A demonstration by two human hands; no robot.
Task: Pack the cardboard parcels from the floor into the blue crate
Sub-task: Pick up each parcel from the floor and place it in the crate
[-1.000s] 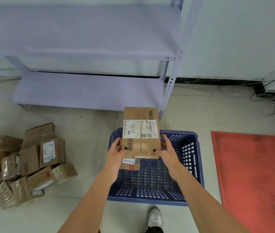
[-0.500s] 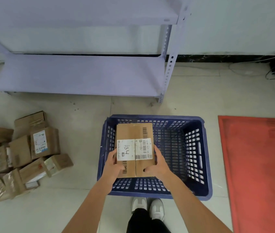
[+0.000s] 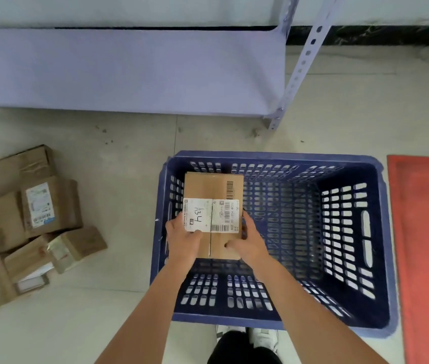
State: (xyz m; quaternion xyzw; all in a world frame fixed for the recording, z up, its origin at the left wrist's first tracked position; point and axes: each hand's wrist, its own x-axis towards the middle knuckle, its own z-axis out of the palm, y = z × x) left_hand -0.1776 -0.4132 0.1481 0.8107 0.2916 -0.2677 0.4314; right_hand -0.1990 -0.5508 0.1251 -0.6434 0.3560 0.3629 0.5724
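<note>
I am seeing the cardboard parcel point(image 3: 212, 203) lying label-up inside the left part of the blue crate point(image 3: 287, 321), its long axis running away from me. My left hand point(image 3: 183, 239) and right hand point(image 3: 247, 241) are gripping its near end, thumbs resting on top.

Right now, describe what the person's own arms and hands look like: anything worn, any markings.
Both forearms are bare right up to the bottom edge of the picture; no sleeves, gloves, watch or bracelet show. The left hand and right hand carry no rings that can be seen. No nail polish can be made out on the fingers here. Below the arms, dark trousers and white shoes show.
</note>
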